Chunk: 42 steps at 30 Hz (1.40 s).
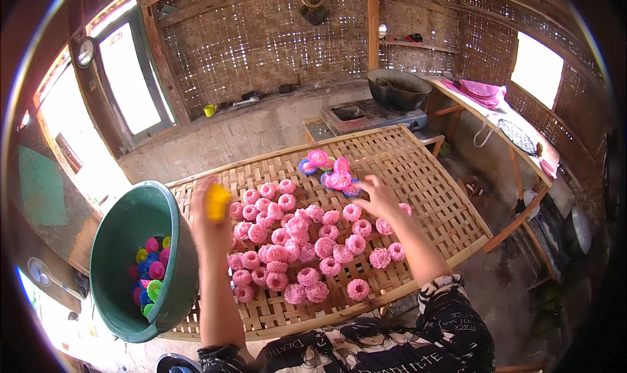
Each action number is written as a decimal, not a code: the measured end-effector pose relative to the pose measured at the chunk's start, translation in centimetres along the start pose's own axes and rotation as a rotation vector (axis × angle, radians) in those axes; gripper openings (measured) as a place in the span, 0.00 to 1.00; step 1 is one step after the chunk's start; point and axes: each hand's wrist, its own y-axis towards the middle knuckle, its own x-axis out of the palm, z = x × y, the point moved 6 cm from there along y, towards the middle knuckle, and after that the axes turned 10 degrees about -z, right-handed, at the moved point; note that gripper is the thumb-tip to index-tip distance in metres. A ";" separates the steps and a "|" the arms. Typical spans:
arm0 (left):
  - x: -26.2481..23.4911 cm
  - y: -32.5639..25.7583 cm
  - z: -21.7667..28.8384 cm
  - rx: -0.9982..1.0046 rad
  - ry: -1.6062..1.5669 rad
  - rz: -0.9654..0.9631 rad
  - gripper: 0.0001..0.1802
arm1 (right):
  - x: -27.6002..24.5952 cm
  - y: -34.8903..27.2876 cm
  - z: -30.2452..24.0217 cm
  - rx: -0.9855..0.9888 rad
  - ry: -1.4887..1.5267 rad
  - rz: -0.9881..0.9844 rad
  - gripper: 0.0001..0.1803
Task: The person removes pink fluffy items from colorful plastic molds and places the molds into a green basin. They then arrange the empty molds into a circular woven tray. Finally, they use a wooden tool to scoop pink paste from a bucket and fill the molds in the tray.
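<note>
In my left hand (206, 221), raised between the green tub and the pink pieces, is a small yellow plastic cup (217, 202); motion blurs both. My right hand (380, 198) is open, thumb and fingers apart, with nothing seen between them. Its fingertips are beside a small pile of blue plastic cups (353, 189) with bright pink pieces (339, 180) on or in them; whether they touch is hard to tell. Many pink, ring-shaped, crinkly pieces (298, 224) cover the middle of the woven bamboo rack (424, 177), most showing a hollow in the top.
A deep green tub (108, 281) at the left holds several small pink, blue, yellow and green plastic cups (151, 268). Beyond the rack stand a stove (372, 115) and a large dark pan (399, 91). A side table (516, 128) with pink cloth (480, 92) runs along the right.
</note>
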 end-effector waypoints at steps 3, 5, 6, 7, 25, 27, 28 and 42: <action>-8.1 -0.4 -1.9 -0.074 0.624 0.284 0.22 | 2.5 1.1 5.0 0.101 -0.177 -0.055 0.30; -10.9 -1.0 -4.1 -0.306 0.714 0.239 0.21 | 2.9 1.7 7.3 0.120 -0.132 0.008 0.28; -11.7 -1.1 -5.1 -0.425 0.733 0.186 0.23 | 2.9 2.1 8.5 0.169 -0.085 0.030 0.27; -11.7 -1.6 -5.3 -0.465 0.807 0.180 0.24 | 2.7 2.5 9.4 0.218 -0.037 0.051 0.26; 13.5 -3.9 2.4 -0.707 -1.214 -0.733 0.45 | -2.8 1.6 -9.2 -0.508 0.917 -0.199 0.26; 13.6 -3.5 2.4 -0.720 -1.411 -0.661 0.39 | -1.7 0.9 -13.1 -0.616 1.007 -0.324 0.25; 12.6 -3.2 1.8 -0.691 -1.357 -0.601 0.39 | -1.7 1.2 -13.3 -0.597 1.043 -0.343 0.24; -9.6 -3.8 -3.6 -0.326 1.090 0.157 0.37 | 6.2 10.4 3.2 0.238 0.755 0.039 0.15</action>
